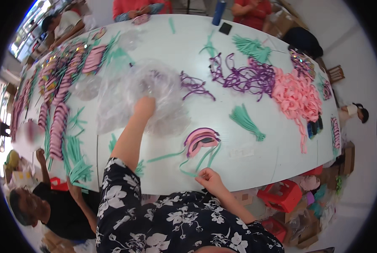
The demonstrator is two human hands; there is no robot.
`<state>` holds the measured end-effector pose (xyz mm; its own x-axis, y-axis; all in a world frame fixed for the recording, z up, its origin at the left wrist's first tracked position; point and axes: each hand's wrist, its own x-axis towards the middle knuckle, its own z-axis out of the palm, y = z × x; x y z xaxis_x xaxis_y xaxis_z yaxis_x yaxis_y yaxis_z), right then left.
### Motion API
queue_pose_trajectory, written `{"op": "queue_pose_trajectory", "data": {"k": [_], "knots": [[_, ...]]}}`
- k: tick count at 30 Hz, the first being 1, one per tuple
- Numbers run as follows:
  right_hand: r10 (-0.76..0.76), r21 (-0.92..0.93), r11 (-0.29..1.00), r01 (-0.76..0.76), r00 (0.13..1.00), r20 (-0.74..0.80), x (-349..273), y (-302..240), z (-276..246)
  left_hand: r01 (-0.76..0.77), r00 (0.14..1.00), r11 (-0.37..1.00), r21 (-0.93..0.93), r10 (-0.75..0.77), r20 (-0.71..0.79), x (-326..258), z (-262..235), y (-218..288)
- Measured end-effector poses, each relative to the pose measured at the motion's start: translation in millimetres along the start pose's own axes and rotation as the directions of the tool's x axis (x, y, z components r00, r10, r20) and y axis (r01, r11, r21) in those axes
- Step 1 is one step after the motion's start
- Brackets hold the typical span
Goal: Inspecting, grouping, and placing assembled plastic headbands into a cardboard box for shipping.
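Observation:
My left hand (145, 106) reaches into a clear plastic bag (171, 116) in the middle of the table. Its fingers are hidden by the film, so what they hold cannot be seen. Some small purple pieces show through the bag. Near the table's front edge, my right hand (210, 180) is closed, its fingertips pinching a mint green strap (187, 173). That strap runs to a curved pink goggle-like piece (202, 137) with dark purple edging, which lies flat just ahead of the hand. Another green strap end stretches left from the piece.
Tangled purple frames (247, 80) and a heap of pink pieces (298, 99) lie at right. Green strap bundles (245, 121) are scattered about. Rows of pink-purple pieces (58, 126) fill the left side. Co-workers sit around the table, one (49, 206) at near left. Red stools (280, 195) stand below the edge.

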<state>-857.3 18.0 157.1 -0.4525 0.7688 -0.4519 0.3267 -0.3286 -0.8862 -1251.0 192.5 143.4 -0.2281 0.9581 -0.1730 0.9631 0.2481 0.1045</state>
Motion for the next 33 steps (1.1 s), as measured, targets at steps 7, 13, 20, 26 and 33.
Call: {"op": "queue_pose_trajectory", "data": {"k": [7,13,20,26,33], "knots": [[-0.057,-0.038,0.998,0.056,0.998,-0.04,5.2,-10.6,-3.7,0.059,0.985,0.995,-0.086,-0.072,-0.159,2.2,-0.6,1.2],[-0.052,-0.018,0.998,0.053,0.998,0.038,13.5,-8.0,-0.8,-0.06,0.884,0.937,-0.344,-0.111,-0.454,-15.8,-0.7,-10.6],[-0.016,0.113,0.994,0.006,0.996,0.086,16.0,-5.7,-8.0,-0.02,0.976,-0.529,-0.849,-0.194,0.098,-85.6,-37.8,38.4],[0.008,0.273,0.961,-0.037,0.994,0.109,19.3,-33.0,-12.9,0.183,0.966,-0.657,-0.731,-0.019,0.26,-195.8,-19.9,93.6],[0.008,0.484,0.874,-0.041,0.997,0.072,25.9,-49.9,1.8,0.229,0.941,-0.522,-0.821,-0.096,0.324,-258.9,9.9,134.8]]}}
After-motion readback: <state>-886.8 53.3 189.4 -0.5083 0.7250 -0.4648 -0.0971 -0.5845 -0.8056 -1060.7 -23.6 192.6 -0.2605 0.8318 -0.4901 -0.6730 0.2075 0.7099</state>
